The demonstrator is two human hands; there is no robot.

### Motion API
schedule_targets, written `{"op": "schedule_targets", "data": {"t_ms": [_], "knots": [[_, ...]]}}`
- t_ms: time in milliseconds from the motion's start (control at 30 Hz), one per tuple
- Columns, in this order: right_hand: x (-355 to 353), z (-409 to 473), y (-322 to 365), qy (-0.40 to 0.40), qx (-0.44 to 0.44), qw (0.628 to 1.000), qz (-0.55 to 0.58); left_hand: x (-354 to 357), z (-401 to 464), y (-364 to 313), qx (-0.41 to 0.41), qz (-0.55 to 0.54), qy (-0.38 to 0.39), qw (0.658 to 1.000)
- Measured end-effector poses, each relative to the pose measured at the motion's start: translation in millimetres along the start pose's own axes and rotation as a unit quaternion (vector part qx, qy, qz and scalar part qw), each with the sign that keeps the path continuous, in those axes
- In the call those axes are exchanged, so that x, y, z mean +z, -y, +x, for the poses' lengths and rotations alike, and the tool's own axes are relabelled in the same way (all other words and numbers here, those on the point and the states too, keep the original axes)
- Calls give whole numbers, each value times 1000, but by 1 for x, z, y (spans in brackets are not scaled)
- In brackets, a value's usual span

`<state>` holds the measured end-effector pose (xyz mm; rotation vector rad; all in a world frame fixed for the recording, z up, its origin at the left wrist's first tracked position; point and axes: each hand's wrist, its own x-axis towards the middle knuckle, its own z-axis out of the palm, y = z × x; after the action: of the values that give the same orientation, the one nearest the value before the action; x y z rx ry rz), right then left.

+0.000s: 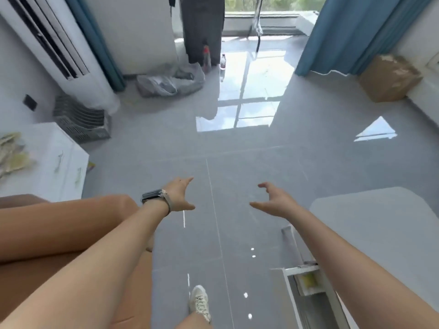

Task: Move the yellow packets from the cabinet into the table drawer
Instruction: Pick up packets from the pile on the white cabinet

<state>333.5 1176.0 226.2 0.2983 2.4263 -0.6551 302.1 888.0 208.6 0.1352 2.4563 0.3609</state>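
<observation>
Both the left hand (178,195) and right hand (275,202) are held out over the floor, fingers apart, nothing held. Yellow packets (14,156) lie on the white cabinet (59,162) at far left; the open drawer (308,281) sits near right. The packets should be gathered squarely before being carried across.

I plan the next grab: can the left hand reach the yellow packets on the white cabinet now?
Probably not yet: the left hand hangs over bare floor, apart from the yellow packets on the white cabinet.

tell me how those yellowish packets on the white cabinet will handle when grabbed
The packets look flat and thin, so probably light and floppy. They lie in a loose overlapping heap, so they may slide apart; gripping several at once could shed some. The image is too blurred to judge slipperiness.
</observation>
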Motion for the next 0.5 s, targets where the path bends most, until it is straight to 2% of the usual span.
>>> {"op": "schedule_targets", "data": {"t_ms": [167, 500], "knots": [[-8, 49, 100, 18, -57, 998, -9, -48, 14, 73, -50, -49, -25, 997], [-57, 191, 256, 55, -143, 986, -66, -145, 103, 161, -103, -124, -94, 983]]}}
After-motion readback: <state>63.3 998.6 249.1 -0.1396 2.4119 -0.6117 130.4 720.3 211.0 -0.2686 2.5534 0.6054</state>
